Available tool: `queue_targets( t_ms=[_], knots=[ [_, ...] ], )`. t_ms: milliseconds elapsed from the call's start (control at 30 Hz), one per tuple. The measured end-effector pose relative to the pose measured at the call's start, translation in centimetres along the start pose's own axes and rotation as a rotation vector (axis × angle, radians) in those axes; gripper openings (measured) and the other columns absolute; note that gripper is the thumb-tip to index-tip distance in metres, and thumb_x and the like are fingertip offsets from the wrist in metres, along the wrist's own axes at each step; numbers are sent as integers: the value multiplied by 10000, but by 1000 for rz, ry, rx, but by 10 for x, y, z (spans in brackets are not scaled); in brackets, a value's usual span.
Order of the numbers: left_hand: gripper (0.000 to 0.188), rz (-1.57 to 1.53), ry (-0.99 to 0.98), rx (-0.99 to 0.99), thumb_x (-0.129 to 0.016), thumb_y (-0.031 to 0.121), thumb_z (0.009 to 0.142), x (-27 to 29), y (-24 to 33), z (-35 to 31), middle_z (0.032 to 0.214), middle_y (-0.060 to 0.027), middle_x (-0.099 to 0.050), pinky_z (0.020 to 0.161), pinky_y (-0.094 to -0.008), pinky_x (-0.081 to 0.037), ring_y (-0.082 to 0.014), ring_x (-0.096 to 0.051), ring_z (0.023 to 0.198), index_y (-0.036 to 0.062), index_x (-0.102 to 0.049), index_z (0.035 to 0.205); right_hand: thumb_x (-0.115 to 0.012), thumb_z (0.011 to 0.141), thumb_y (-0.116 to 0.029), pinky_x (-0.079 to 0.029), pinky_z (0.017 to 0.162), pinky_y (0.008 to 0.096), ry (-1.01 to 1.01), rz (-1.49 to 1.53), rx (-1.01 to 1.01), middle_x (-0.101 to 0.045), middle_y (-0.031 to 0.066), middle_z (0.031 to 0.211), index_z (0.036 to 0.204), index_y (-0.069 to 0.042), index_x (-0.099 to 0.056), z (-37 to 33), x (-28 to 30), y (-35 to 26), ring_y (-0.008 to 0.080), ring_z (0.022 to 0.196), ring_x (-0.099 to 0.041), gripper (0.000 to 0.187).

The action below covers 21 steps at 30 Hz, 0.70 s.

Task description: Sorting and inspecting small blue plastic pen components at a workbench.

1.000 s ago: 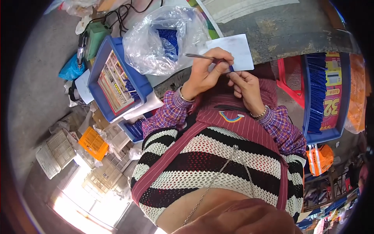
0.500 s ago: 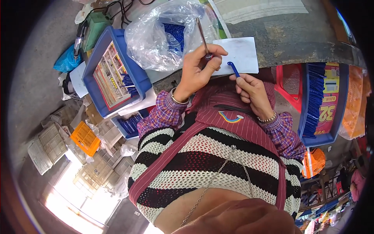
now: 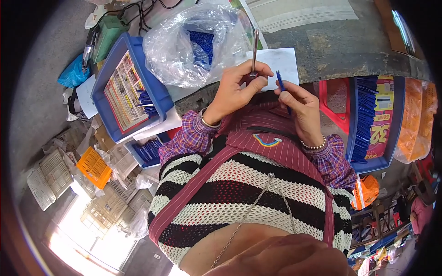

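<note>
My left hand [image 3: 241,87] is closed around a slim shiny metal tool [image 3: 255,50], whose long end points up and away from me; its exact kind is unclear. To the right of it, my right hand [image 3: 300,106] pinches a narrow blue plastic piece [image 3: 279,79], upright and seen edge-on. The piece's top lies close to my left thumb, with a small gap between them. Behind both hands a white sheet of paper [image 3: 286,62] rests at the table edge. A clear plastic bag [image 3: 165,43] with small blue parts [image 3: 202,46] inside stands beyond my left hand.
At the left, a blue tray [image 3: 163,96] lined with printed paper holds several blue pieces; a smaller tray [image 3: 148,151] of them sits below. On the right is another blue tray [image 3: 399,119] with many blue pieces [image 3: 367,115], beside a red stool [image 3: 343,123] and orange bags [image 3: 416,119].
The blue piece has turned from showing its hooked end to edge-on, and is nearer the left hand. The metal tool has tilted more upright. The whole view has shifted slightly.
</note>
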<state>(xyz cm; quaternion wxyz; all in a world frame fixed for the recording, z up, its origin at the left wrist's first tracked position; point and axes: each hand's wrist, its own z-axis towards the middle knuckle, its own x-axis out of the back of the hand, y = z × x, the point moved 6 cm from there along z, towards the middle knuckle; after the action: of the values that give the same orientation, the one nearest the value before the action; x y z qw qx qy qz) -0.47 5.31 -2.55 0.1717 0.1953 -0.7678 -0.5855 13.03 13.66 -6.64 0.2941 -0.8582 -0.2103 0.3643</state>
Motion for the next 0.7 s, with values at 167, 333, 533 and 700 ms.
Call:
queue_targets(
  t_ms=[167,333,533,700],
  knots=[
    [146,-15,8,31,-550,6,848,1,-4,0,791,-37,-587,579,-190,-421,-66,-525,657,-18,-577,989,-655,791,-25,-457,602,193,28,-4,33,-633,57,916,1059,15,-587,5,4,-4,71,761,-573,279],
    [146,-7,4,54,-557,7,841,0,-8,2,788,-33,-587,572,-189,-418,-63,-525,654,-14,-578,985,-649,793,-16,-455,564,194,16,13,4,-616,49,921,1046,11,-575,7,4,-4,75,763,-575,265],
    [137,-6,0,63,-556,2,837,-2,-11,3,798,-33,-591,575,-185,-419,-60,-525,655,-9,-585,971,-645,794,-13,-453,531,191,7,16,-34,-604,41,910,1041,13,-577,6,1,-5,72,747,-576,258],
    [119,32,-16,39,-546,-20,827,-1,-10,4,849,-32,-589,590,-190,-423,-63,-523,677,-4,-591,936,-643,795,-18,-443,511,184,-7,18,-25,-598,33,897,1038,10,-577,6,-1,-6,62,684,-564,254]
  ],
)
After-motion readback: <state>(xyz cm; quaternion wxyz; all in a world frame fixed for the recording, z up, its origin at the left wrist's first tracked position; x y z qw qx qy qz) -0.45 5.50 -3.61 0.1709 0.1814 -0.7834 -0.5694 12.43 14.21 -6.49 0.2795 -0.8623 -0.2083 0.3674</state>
